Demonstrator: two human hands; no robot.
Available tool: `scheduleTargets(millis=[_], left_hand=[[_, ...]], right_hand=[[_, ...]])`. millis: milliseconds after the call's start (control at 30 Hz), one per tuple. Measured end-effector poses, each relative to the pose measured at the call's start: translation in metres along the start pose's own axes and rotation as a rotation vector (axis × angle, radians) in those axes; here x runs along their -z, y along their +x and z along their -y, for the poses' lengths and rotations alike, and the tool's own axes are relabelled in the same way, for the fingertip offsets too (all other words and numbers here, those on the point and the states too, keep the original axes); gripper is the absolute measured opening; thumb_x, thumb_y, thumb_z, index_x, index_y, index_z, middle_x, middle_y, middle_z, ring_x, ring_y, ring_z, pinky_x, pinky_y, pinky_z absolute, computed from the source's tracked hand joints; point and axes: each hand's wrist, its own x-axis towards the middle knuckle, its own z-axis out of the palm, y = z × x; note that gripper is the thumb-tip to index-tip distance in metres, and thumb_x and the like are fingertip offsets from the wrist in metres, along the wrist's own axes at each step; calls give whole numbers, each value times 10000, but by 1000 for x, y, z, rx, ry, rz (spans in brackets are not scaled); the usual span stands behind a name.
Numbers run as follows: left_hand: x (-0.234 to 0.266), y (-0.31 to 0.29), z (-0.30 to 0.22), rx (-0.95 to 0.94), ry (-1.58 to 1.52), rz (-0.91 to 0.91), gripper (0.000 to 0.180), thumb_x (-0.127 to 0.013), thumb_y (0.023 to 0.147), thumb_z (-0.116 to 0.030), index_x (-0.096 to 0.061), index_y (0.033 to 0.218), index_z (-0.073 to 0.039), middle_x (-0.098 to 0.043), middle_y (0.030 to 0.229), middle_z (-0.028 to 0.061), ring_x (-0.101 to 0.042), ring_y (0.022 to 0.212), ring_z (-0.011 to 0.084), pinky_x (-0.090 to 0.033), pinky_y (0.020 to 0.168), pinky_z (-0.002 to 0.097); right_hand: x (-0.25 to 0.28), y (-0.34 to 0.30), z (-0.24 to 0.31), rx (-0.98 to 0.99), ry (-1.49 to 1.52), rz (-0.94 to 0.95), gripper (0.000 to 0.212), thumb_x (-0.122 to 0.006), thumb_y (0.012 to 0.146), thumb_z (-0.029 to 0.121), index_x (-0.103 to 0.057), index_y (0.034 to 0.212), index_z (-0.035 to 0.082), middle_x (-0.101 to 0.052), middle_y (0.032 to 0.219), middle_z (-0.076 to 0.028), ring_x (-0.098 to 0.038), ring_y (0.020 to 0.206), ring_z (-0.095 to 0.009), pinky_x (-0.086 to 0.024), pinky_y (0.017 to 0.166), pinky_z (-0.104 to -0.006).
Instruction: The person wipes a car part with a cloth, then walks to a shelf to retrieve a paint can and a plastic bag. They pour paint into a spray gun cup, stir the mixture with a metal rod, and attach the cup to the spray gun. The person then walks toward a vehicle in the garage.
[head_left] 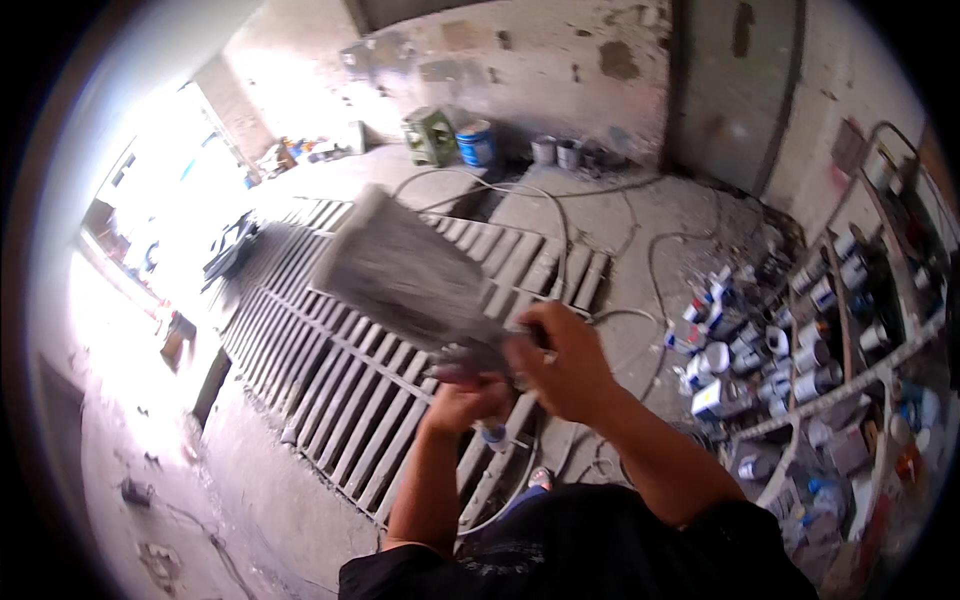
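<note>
A broad, flat grey piece (405, 270), smeared by motion, is held up in front of me above the slatted grate. It narrows toward my hands; its exact kind cannot be made out. My left hand (465, 405) is closed around its dark near end, beside a dark reddish part (462, 365). Below that hand a small white and blue cylinder (494, 436) sticks out. Bent fingers of my right hand (565, 365) grip the near end from the right side, with the fingertips partly hidden.
Under the piece lies a grate of pale slats (350, 400) over a floor pit. Hoses (560, 240) curve across the floor. At right, many cans and bottles (740, 350) crowd a metal rack (880, 370). A blue bucket (476, 146) and green stool (428, 138) stand by the far wall.
</note>
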Motion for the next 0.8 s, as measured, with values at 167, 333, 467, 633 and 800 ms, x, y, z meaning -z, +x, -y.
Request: scheduleTargets(millis=[167, 333, 467, 633, 800], left_hand=[[-19, -1, -2, 106, 372, -185, 200, -686, 853, -222, -652, 894, -29, -584, 637, 3, -487, 551, 81, -428, 508, 279], [-11, -22, 26, 92, 565, -226, 221, -702, 844, -263, -680, 881, -46, -601, 615, 41, -488, 538, 98, -444, 537, 278], [-2, -20, 49, 143, 792, -153, 195, -683, 851, -235, -653, 964, -79, -660, 828, 39, -583, 707, 103, -494, 621, 293], [4, -22, 97, 16, 971, -228, 141, -706, 823, -162, -671, 933, -83, -653, 776, 24, -552, 663, 94, -467, 589, 284], [-5, -30, 90, 183, 489, -391, 166, -692, 822, -163, -622, 766, -23, -570, 634, 43, -480, 596, 81, -431, 552, 280]], right_hand=[[-5, -7, -62, -55, 224, -93, 229, -570, 882, 246, -568, 936, 24, -637, 843, -98, -591, 820, -144, -469, 721, -321], [-22, -26, -80, -5, 231, 13, 358, -622, 845, 191, -555, 1132, -13, -635, 1052, -95, -582, 979, -170, -449, 860, -309], [-25, -34, -115, -184, 558, 78, 428, -595, 880, 209, -488, 1268, 64, -542, 1233, -62, -534, 1110, -195, -444, 945, -362], [-30, -25, -104, -464, 776, 109, 462, -674, 809, 128, -523, 1224, -9, -601, 1153, -98, -588, 1013, -161, -496, 863, -313], [-48, -38, -140, -443, 633, 54, 409, -626, 856, 199, -540, 1211, 16, -601, 1141, -81, -574, 1012, -148, -480, 863, -316]])
